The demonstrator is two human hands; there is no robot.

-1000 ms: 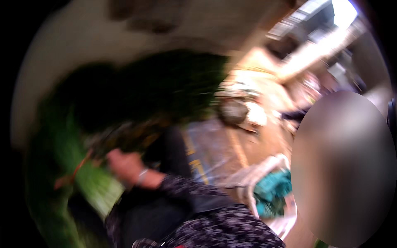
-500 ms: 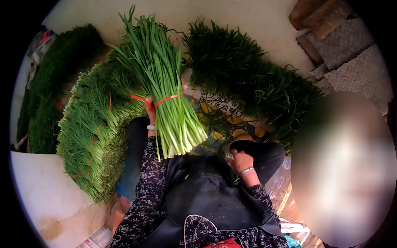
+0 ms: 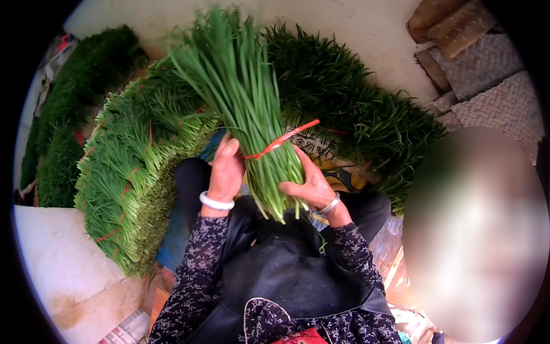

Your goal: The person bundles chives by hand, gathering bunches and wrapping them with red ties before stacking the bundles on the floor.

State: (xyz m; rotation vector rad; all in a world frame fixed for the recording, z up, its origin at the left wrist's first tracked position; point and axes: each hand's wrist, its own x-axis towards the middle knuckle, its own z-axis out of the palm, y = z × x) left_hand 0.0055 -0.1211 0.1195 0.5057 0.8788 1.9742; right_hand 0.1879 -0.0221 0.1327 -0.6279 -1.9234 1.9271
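A large bunch of garlic chives (image 3: 243,97) stands tilted in front of me, leaf tips away and pale cut stems toward my lap. Around its lower part runs a red tie (image 3: 272,146), one end sticking out to the right. My left hand (image 3: 225,172), with a white bangle, grips the bunch from the left, its fingers partly hidden behind the stems. From the right, my right hand (image 3: 314,182), wearing a silver bracelet, clasps the stems below the tie; its thumb lies across their front and its other fingers are mostly hidden.
Tied chive bunches (image 3: 129,178) are stacked in a curve at my left. Loose dark green chives (image 3: 349,97) lie in a long heap ahead and right, with another green heap (image 3: 71,126) far left. A black apron (image 3: 286,269) covers my lap. Woven mats (image 3: 481,74) lie at far right.
My right hand has come up from my knee to the stems. The bunch has shifted right and toward me, and the tie's end now points to the right. My left hand has moved slightly right.
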